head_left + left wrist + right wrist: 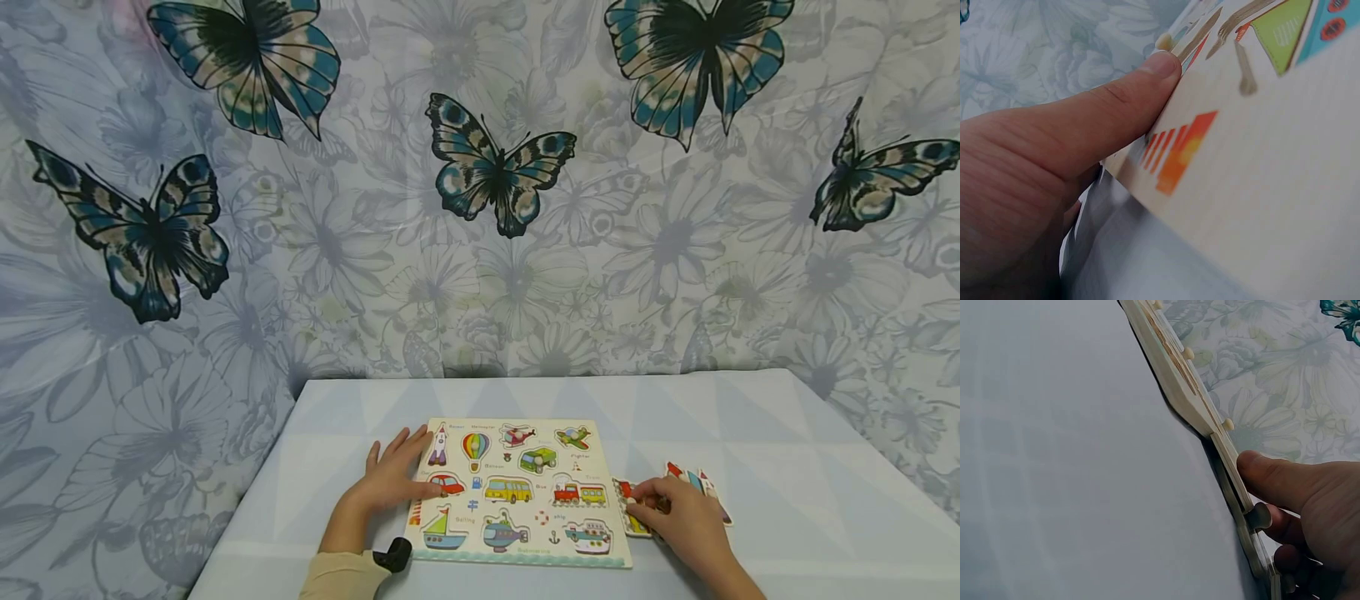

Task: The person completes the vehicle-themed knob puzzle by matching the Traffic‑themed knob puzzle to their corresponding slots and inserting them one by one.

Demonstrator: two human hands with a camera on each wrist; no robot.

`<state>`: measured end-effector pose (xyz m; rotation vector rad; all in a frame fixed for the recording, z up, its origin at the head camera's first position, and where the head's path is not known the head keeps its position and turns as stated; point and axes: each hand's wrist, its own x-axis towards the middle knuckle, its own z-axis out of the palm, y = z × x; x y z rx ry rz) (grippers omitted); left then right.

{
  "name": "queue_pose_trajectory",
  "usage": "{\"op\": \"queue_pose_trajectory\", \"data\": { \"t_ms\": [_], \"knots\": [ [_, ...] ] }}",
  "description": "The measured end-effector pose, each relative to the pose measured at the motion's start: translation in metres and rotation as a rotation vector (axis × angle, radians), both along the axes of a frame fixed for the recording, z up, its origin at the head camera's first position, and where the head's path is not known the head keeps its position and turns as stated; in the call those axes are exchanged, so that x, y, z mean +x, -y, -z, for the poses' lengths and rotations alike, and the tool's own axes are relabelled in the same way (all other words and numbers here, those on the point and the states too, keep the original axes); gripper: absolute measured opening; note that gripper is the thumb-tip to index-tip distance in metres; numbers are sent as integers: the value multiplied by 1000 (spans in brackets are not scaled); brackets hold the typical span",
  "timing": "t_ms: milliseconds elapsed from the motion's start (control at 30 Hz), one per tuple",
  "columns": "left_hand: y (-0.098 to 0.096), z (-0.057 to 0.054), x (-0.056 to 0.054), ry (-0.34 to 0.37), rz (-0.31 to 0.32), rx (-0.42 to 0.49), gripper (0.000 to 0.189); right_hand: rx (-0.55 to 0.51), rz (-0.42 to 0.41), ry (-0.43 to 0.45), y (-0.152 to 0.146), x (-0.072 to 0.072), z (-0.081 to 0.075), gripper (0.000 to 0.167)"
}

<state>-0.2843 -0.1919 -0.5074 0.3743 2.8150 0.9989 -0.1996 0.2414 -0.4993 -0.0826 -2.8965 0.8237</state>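
Loose pieces in hand at the board's right edge

The step in hand seems to be handling the loose pieces beside the picture board (543,501), which lies flat on the table (810,500) in front of the person. The right hand (686,512) has its fingers bent over a red-and-yellow cut-out (638,527) just beside the board; thumb and forefinger sit close about its dark knob (1260,515) — whether they truly pinch it, I cannot tell. The left hand (390,477) has its fingers spread, thumb laid on the board's left margin, most likely steadying it. To judge by the pose, the next move calls for a firm hold on that knob, while the left thumb bears down lightly.

The board looks like smooth printed wood, pale and squared off, with a wavy teal band along its near edge. Edge-on it shows bare, light timber, and pale rounded pegs (1189,353) stand up from its face. The bus (508,489), train (579,493) and other vehicles have irregular, curving outlines (the balloon (476,450) is the roundest). More loose cut-outs (708,485) lie beyond the right hand — thin, bright and partly hidden.
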Motion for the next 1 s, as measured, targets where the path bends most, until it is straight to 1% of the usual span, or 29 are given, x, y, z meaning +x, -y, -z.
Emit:
{"op": "queue_pose_trajectory", "data": {
  "t_ms": [100, 333, 433, 633, 833, 1000],
  "knots": [
    [0, -2, 2, 8, -2, -2, 97, 9, -1, -2, 0, 1, 2, 17],
    [-1, -6, 4, 17, 17, -8, 99, 39, 0, -32, 1, 0, 4, 14],
    [-1, -6, 4, 8, 15, -10, 99, 38, -1, -31, 1, 0, 2, 14],
    [-3, -4, 4, 3, 12, 4, 97, 37, -2, -10, -1, 1, 1, 20],
    [-3, -4, 6, -3, 1, 3, 96, 44, 0, -12, 0, 1, 2, 15],
    [-3, -7, 8, -9, -1, 13, 96, 29, -5, -23, 0, 0, 1, 16]
  ]
}}
